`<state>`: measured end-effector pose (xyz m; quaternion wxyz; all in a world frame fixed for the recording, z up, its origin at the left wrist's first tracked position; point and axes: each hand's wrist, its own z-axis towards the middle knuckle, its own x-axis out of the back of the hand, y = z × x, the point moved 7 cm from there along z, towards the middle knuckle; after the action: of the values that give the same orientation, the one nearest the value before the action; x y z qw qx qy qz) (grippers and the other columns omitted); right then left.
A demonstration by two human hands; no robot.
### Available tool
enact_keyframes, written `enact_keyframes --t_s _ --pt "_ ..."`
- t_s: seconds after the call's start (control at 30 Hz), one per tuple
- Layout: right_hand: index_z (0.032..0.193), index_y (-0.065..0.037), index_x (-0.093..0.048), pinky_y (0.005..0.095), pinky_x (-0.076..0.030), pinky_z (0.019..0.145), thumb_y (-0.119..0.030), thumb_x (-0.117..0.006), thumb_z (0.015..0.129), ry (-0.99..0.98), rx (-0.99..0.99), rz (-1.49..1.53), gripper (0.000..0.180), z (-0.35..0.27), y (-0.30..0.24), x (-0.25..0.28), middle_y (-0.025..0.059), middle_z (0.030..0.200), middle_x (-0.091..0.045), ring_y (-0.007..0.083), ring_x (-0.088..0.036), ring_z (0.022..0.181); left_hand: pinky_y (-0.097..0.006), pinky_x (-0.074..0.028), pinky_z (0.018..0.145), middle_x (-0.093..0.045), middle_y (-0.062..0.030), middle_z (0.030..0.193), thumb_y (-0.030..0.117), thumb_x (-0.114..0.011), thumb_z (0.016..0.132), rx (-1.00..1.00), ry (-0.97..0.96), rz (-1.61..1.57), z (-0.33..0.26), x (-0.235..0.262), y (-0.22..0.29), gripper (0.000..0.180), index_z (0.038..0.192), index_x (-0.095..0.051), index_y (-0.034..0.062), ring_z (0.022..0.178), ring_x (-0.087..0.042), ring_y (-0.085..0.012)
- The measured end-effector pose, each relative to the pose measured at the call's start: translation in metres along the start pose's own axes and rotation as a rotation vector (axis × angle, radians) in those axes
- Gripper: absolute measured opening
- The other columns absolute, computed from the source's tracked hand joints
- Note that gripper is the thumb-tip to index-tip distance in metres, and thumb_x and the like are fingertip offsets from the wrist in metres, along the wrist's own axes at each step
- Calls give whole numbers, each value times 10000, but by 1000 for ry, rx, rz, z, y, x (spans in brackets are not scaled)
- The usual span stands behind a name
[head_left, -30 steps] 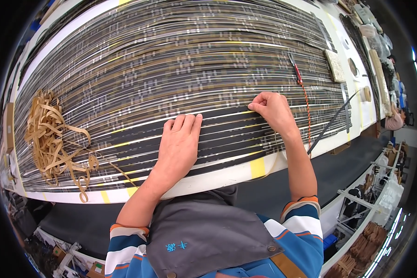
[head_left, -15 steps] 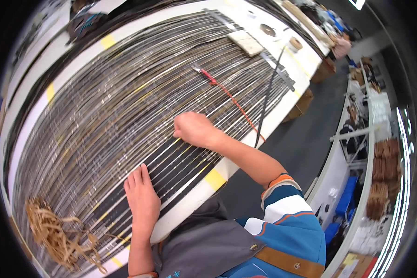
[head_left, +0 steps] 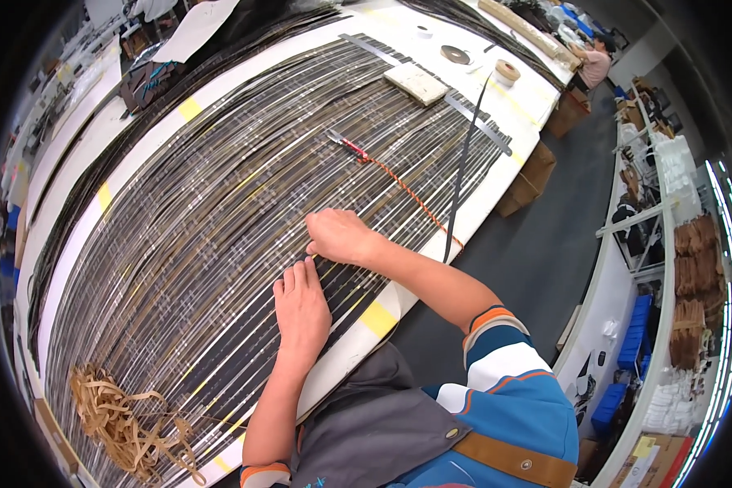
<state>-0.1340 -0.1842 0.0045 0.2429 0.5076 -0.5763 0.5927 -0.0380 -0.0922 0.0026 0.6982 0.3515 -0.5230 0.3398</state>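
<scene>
Long narrow strips (head_left: 220, 236) in grey, brown and black lie side by side across the table over a dark sheet. My right hand (head_left: 339, 237) is closed in a pinch around one pale strip near the front edge of the layer; its fingertips are partly hidden. Just below it rests my left hand (head_left: 303, 309), its fingers stretched out and lying flat on the strips. Its fingertips come close to my right hand. Farther up the strips lies a small red-handled metal tool (head_left: 346, 145), tied to an orange cord (head_left: 407, 189).
A pale block (head_left: 416, 84) and metal bars (head_left: 480, 124) press on the strips' far end. Tape rolls (head_left: 507, 73) stand behind. A tangle of tan strips (head_left: 130, 427) lies at near left. A black strap (head_left: 466, 163) crosses the right edge. Another person (head_left: 595, 65) stands far right.
My left hand has slid up and to the right along the strips, to just below my right hand. The right hand stays closed at nearly the same place.
</scene>
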Motion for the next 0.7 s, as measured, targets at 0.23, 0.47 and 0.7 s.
enact_keyframes --t_s 0.23,0.47,0.7 --pt "786 -18 -701 308 -499 629 -235 -783 775 -94 -69 228 233 -3 54 33 71 713 -675 157 -637 664 -385 -404 872 -562 -116 1054 80 -516 839 31 37 -51 9 7 -1 431 1246 -525 -60 1007 -529 -248" --pt "750 -9 -650 271 -396 567 -200 -778 801 -132 -218 296 235 0 70 33 -19 633 -548 79 -491 619 -377 -394 924 -536 -127 1083 49 -534 828 60 -31 -28 4 0 -5 533 1340 -493 -94 1058 -491 -255" --pt "719 -13 -641 279 -395 559 -206 -793 790 -130 -213 241 255 5 71 32 -14 622 -564 80 -490 603 -441 -388 959 -530 -121 1152 98 -538 871 75 -96 -26 5 -5 -4 530 1359 -474 -97 1083 -484 -246"
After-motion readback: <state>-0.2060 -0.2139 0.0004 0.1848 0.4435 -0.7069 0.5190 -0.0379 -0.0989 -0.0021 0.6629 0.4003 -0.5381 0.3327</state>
